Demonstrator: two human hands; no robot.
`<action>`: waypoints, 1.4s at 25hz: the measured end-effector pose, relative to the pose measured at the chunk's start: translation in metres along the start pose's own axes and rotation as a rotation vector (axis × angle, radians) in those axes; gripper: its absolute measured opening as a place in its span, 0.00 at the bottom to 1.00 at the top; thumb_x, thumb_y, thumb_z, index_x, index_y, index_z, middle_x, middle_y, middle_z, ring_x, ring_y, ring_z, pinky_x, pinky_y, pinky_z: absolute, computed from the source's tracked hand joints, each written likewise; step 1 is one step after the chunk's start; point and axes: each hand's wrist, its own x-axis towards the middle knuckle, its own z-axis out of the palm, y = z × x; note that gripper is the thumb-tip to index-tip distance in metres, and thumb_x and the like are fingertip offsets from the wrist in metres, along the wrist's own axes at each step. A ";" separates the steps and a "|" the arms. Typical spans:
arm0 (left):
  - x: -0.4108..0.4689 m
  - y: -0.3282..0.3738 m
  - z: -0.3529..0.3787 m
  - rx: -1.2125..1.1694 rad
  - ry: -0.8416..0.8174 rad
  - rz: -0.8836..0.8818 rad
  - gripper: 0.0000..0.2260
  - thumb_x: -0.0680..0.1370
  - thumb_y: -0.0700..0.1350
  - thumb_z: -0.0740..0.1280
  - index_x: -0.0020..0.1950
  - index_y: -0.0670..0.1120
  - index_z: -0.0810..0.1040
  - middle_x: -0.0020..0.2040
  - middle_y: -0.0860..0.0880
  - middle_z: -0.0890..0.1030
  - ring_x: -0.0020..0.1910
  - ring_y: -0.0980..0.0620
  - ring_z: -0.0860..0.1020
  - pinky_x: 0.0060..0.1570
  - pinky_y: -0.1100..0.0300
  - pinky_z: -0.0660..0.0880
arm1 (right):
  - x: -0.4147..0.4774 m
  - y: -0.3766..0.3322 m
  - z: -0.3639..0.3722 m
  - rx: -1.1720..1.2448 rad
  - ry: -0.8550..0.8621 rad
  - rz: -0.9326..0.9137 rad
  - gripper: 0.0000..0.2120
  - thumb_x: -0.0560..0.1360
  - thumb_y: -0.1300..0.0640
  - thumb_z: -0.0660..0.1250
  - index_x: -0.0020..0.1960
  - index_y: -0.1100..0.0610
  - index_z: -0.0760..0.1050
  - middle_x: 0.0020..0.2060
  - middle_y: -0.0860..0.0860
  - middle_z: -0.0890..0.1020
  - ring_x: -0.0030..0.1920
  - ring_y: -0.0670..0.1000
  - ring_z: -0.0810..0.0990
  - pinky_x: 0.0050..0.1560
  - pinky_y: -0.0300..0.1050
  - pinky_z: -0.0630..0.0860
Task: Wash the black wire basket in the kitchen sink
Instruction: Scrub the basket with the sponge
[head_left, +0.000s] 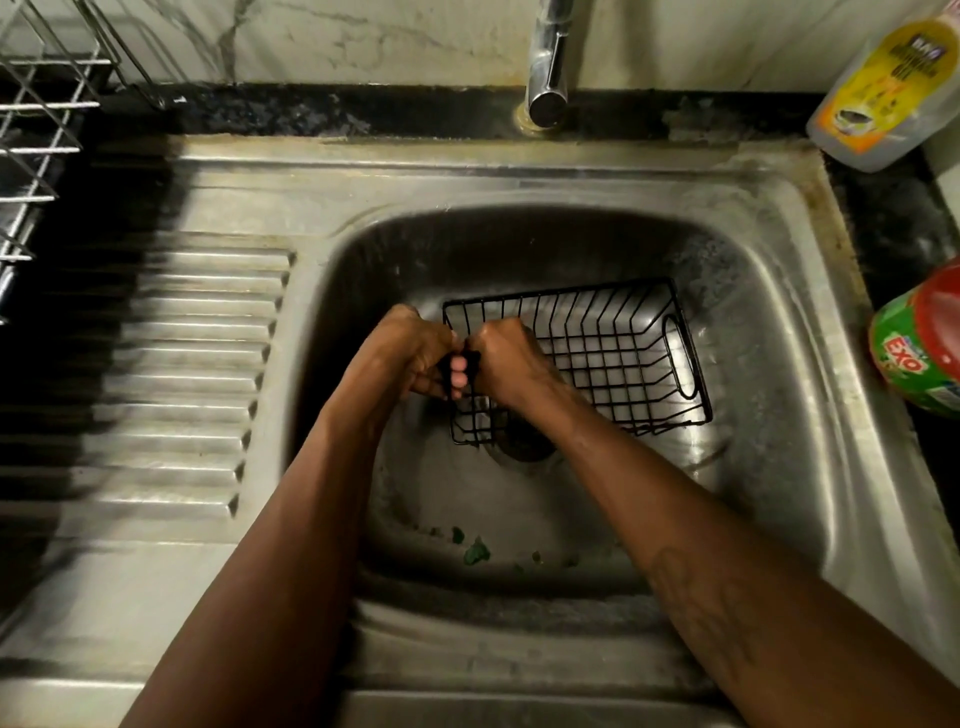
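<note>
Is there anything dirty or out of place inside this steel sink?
Yes: small green scraps lie on the floor of the stainless steel sink, near its front wall, apart from the black wire basket. They look like food remains.

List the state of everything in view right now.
Basket, upright in the sink, partly over the drain.
Left hand, gripping the basket's left end.
Right hand, gripping the same end.
Tap, no water running.
</note>
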 end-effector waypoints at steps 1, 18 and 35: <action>-0.002 0.001 0.000 -0.002 -0.005 -0.002 0.13 0.84 0.39 0.63 0.69 0.39 0.73 0.30 0.46 0.80 0.27 0.48 0.81 0.34 0.49 0.84 | -0.001 0.009 -0.004 -0.018 0.022 0.030 0.06 0.75 0.63 0.72 0.43 0.53 0.79 0.34 0.45 0.74 0.40 0.49 0.82 0.38 0.40 0.76; 0.002 0.000 -0.003 -0.012 -0.004 -0.022 0.06 0.85 0.39 0.59 0.55 0.41 0.75 0.32 0.46 0.75 0.26 0.49 0.76 0.28 0.53 0.81 | -0.017 0.078 -0.040 -0.330 0.154 0.441 0.05 0.76 0.55 0.73 0.46 0.58 0.81 0.37 0.51 0.77 0.33 0.48 0.73 0.29 0.37 0.65; 0.003 -0.001 -0.004 -0.030 0.083 -0.010 0.10 0.85 0.41 0.58 0.46 0.45 0.75 0.32 0.48 0.74 0.28 0.52 0.75 0.25 0.59 0.78 | -0.029 0.039 -0.016 -0.124 -0.301 -0.200 0.15 0.75 0.66 0.71 0.58 0.53 0.84 0.51 0.48 0.85 0.46 0.45 0.82 0.42 0.31 0.74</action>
